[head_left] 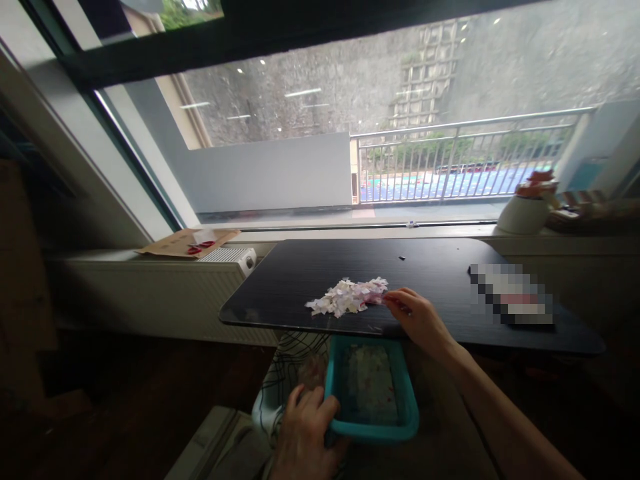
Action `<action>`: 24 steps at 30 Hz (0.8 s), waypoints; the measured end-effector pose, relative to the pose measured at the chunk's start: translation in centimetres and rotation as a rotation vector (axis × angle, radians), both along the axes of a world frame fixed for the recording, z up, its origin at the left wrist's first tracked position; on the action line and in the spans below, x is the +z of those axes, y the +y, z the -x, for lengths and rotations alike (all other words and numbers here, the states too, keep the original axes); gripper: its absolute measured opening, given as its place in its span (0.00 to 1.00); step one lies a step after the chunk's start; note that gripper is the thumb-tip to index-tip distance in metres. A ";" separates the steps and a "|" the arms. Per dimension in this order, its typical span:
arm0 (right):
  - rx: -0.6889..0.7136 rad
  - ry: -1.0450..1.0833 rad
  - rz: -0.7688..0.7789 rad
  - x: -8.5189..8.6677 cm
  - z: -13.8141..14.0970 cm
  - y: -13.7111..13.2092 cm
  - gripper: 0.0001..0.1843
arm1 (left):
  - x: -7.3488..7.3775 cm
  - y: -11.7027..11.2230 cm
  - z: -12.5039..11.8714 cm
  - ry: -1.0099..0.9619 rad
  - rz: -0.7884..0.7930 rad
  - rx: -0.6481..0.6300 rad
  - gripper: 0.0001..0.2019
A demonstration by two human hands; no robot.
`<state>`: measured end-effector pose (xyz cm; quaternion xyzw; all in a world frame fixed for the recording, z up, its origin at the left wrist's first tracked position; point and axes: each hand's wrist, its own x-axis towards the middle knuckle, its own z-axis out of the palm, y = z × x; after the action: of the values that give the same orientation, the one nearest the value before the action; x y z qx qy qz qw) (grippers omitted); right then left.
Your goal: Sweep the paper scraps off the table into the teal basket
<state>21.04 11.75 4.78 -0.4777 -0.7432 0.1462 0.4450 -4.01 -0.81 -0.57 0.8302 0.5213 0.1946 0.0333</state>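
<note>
A loose pile of small white paper scraps (343, 298) lies on the dark tabletop (300, 267). At the pile's right end, my right hand (413, 313) is closed in a pinch at one end of a thin pinkish strip (373, 298); its material is unclear. Below the table's front edge is a turquoise plastic basket (411, 413) with whitish pieces (373, 377) inside. My left hand (307, 427) grips the basket's near left corner, its fingers curled along the side and partly in shadow.
A blurred-out flat object (515, 293) lies on the table's right side. Cardboard with red-handled scissors (200, 248) rests on the radiator (235, 259) at left. A white pot (523, 212) stands on the sill at right. Behind the table is a large window.
</note>
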 end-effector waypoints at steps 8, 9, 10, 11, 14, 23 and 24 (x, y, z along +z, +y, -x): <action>0.020 -0.072 0.028 0.0 1.0 -1.3 0.14 | 0.2 0.0 -0.4 -0.030 0.020 0.020 0.07; 0.007 -0.078 0.028 0.1 0.8 -1.5 0.14 | 0.3 -0.1 -0.4 -0.033 0.023 0.018 0.07; -0.004 -0.084 0.031 0.2 0.6 -1.6 0.14 | 0.3 -0.1 -0.4 -0.034 0.026 0.017 0.07; -0.008 -0.090 0.034 0.3 0.4 -1.7 0.14 | 0.3 -0.1 -0.5 -0.034 0.025 0.016 0.07; -0.003 -0.090 0.038 0.4 0.0 -1.9 0.14 | 0.3 -0.2 -0.5 -0.034 0.015 0.019 0.08; -0.028 -0.037 0.044 0.2 -0.3 -1.8 0.15 | 0.1 -0.1 -0.6 -0.016 0.019 0.021 0.07; -0.033 -0.039 0.043 0.2 -0.3 -1.8 0.15 | 0.1 -0.2 -0.6 -0.010 0.021 0.023 0.07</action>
<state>21.32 9.96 4.99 -0.5023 -0.7405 0.1453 0.4222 -3.46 -0.98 -0.46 0.8226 0.5329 0.1936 0.0425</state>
